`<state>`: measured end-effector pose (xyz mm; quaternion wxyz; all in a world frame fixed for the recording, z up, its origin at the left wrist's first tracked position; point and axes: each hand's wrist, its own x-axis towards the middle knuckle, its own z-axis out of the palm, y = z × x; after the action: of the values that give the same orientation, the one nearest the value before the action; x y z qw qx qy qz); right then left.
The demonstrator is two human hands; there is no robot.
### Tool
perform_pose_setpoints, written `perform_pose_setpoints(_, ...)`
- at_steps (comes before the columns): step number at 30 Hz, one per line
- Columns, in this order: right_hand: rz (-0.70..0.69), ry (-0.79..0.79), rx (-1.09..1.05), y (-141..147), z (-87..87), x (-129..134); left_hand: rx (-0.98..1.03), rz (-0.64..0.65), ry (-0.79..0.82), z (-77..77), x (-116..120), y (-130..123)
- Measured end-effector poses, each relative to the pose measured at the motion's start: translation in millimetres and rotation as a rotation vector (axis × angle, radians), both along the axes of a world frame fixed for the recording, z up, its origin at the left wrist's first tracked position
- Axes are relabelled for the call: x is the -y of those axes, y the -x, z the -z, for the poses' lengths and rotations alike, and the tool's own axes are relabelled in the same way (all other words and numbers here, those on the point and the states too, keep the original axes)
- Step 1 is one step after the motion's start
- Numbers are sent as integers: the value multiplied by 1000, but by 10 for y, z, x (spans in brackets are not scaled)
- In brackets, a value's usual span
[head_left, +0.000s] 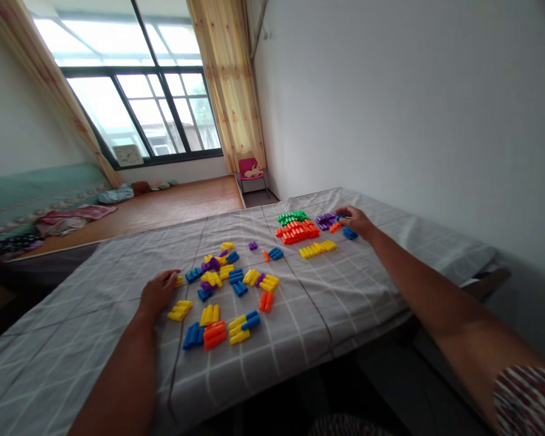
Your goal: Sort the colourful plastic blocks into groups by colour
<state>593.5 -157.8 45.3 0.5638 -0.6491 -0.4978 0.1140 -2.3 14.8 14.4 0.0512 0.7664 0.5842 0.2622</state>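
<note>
My right hand (355,221) reaches to the far right of the bed or table top, its fingers pinched on a small blue plastic tube piece (338,218). Just beside it lie a purple group (325,221), an orange piece (335,227) and another blue piece (350,233). My left hand (158,292) rests on the cloth at the left, fingers curled together, with a yellow tube piece (178,281) at the fingertips. Near it are loose yellow pieces (180,310), blue pieces (193,275) and a mixed pile with purple pieces (211,264).
A grey checked cloth (300,330) covers the surface. Sorted green pieces (293,217), orange pieces (298,232) and a yellow row (318,249) lie right of centre. A white wall (404,109) borders the right; a pink chair (249,168) stands beyond.
</note>
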Motion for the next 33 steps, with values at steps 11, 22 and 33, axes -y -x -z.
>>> perform_pose_setpoints(11, -464, -133, -184, 999, -123, -35, 70, 50, -200, -376, 146, -405)
perform_pose_setpoints(22, -648, -227, 19, 2054, -182, -280, 1053, 597, 735, -624, 967, -1994)
perform_pose_setpoints(33, -731, -183, 221, 1805, -70, -82, 963, 601, 719, -576, 1124, -2027)
